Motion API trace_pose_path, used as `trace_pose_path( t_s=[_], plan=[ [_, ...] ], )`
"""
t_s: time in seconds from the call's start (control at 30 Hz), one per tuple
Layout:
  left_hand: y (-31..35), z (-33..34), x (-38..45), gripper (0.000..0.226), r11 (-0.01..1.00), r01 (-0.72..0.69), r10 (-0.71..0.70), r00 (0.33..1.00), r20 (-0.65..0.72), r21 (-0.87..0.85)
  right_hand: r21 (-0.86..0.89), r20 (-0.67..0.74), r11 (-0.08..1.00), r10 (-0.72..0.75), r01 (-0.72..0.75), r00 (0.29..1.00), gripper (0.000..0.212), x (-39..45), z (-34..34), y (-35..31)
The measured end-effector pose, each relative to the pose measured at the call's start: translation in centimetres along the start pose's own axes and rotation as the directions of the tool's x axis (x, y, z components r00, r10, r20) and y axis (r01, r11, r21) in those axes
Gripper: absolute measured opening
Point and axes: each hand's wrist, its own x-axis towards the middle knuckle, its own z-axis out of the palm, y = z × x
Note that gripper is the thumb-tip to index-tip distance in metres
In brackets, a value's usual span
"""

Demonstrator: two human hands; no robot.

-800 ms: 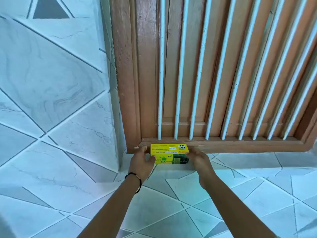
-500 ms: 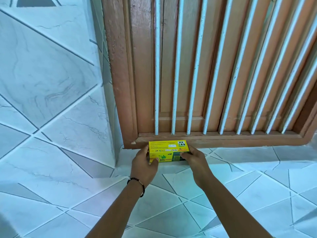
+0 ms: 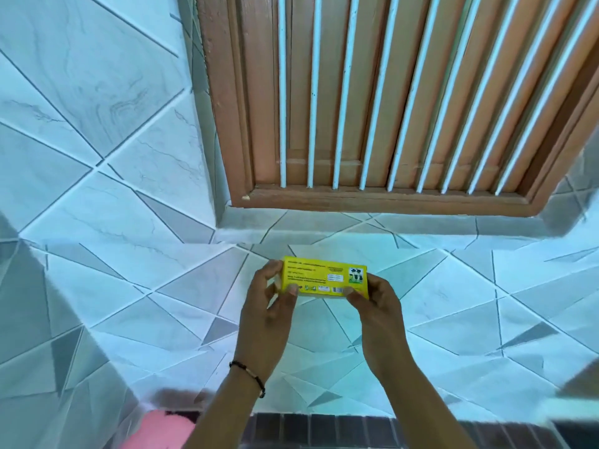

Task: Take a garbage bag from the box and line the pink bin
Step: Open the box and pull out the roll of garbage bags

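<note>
A small yellow garbage bag box [image 3: 325, 277] with printed text and a barcode is held level in front of me, over the tiled wall. My left hand [image 3: 269, 306] grips its left end, thumb on the near face. My right hand [image 3: 376, 306] grips its right end in the same way. The box looks closed; no bag shows. Part of the pink bin [image 3: 158, 431] appears at the bottom left, below my left forearm, mostly cut off by the frame.
A brown wooden window frame [image 3: 382, 199] with white bars [image 3: 311, 92] fills the upper middle and right. Pale tiled wall [image 3: 97, 157] surrounds it, with a tiled sill [image 3: 324, 222] beneath. A dark brick-pattern floor strip [image 3: 324, 429] runs along the bottom.
The box has left the window sill: both hands have lifted it off and drawn it back toward me, away from the wooden frame. The view has tilted down and the pink bin has come into sight.
</note>
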Motion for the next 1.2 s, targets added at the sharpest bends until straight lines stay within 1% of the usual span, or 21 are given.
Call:
trace_pose_path(
  t_s=[0.07,0.13,0.2,0.3,0.53,0.6,0.67,0.73,0.8,0.83,0.87,0.9,0.93,1.0,1.03,1.07,1.1,1.13,1.2],
  plan=[
    [0.1,-0.2,-3.0,0.022,0.998,0.04,-0.041,0.999,-0.026,-0.041,0.017,0.012,0.999,0.04,-0.041,0.999,0.029,-2.5,-1.5,-0.2],
    [0.3,-0.5,-5.5,0.021,0.994,0.093,-0.096,0.995,-0.036,-0.059,0.024,0.009,0.998,0.058,-0.058,0.998,0.031,-4.8,-2.7,-0.5],
    [0.8,-0.8,-7.3,0.016,0.986,0.15,-0.154,0.986,-0.059,-0.07,0.016,0.015,0.997,0.07,-0.07,0.997,0.031,-6.6,-3.5,-0.7],
    [1.4,-1.0,-9.1,0.017,0.979,0.187,-0.193,0.978,-0.081,-0.08,0.009,0.016,0.997,0.077,-0.077,0.997,0.03,-8.4,-4.2,-1.1],
    [2.2,-1.8,-11.2,0.021,0.957,0.244,-0.253,0.967,-0.035,-0.157,0.004,-0.005,0.999,0.051,-0.051,0.999,0.032,-11.3,-4.5,-1.4],
    [2.1,-2.4,-11.3,0.026,0.96,0.239,-0.242,0.97,-0.005,-0.145,0.018,-0.003,0.998,0.059,-0.059,0.998,0.033,-11.6,-4.3,-1.3],
    [2.0,-3.1,-11.2,0.033,0.961,0.238,-0.239,0.971,0.009,-0.144,-0.005,0.009,0.998,0.07,-0.07,0.998,0.036,-11.8,-4.0,-1.3],
    [2.0,-4.0,-11.2,0.033,0.947,0.245,-0.251,0.968,-0.003,-0.206,-0.001,0.051,0.997,0.078,-0.078,0.996,0.045,-11.9,-3.6,-1.2],
    [1.8,-5.0,-11.1,0.032,0.915,0.268,-0.284,0.959,-0.011,-0.302,-0.012,0.108,0.995,0.104,-0.103,0.989,0.073,-12.2,-3.4,-1.1],
    [1.6,-5.5,-11.0,0.035,0.89,0.282,-0.305,0.952,-0.006,-0.357,-0.033,0.141,0.993,0.121,-0.117,0.983,0.082,-12.3,-3.2,-1.0],
    [1.5,-6.1,-11.0,0.043,0.861,0.294,-0.323,0.947,0.002,-0.416,-0.052,0.173,0.99,0.139,-0.131,0.975,0.083,-12.6,-3.1,-0.9],
    [1.4,-6.4,-10.8,0.054,0.83,0.311,-0.346,0.938,0.01,-0.462,-0.069,0.201,0.987,0.157,-0.146,0.967,0.081,-12.9,-2.9,-0.8],
    [1.3,-6.6,-10.7,0.058,0.803,0.325,-0.369,0.929,0.011,-0.499,-0.079,0.22,0.985,0.169,-0.155,0.961,0.079,-13.2,-2.8,-0.7],
    [1.2,-6.6,-10.5,0.045,0.762,0.328,-0.408,0.913,-0.02,-0.559,-0.092,0.213,0.983,0.175,-0.159,0.961,0.074,-13.7,-2.1,-0.5],
    [1.3,-6.2,-10.5,0.05,0.742,0.325,-0.433,0.9,-0.049,-0.586,-0.094,0.196,0.983,0.174,-0.158,0.965,0.064,-13.9,-1.7,-0.4],
    [1.4,-5.8,-10.6,0.062,0.724,0.334,-0.462,0.885,-0.064,-0.604,-0.097,0.178,0.983,0.172,-0.156,0.969,0.053,-14.2,-1.3,-0.4],
    [1.6,-5.3,-10.8,0.071,0.709,0.351,-0.49,0.869,-0.069,-0.611,-0.109,0.158,0.982,0.173,-0.156,0.972,0.046,-14.5,-0.7,-0.3],
    [1.8,-4.7,-11.1,0.069,0.707,0.367,-0.512,0.856,-0.079,-0.604,-0.132,0.144,0.979,0.172,-0.154,0.974,0.044,-14.9,-0.2,-0.2],
    [2.0,-4.0,-11.6,0.057,0.701,0.404,-0.567,0.815,-0.115,-0.588,-0.18,0.132,0.974,0.163,-0.138,0.978,0.042,-15.6,0.8,0.2]
  ],
)
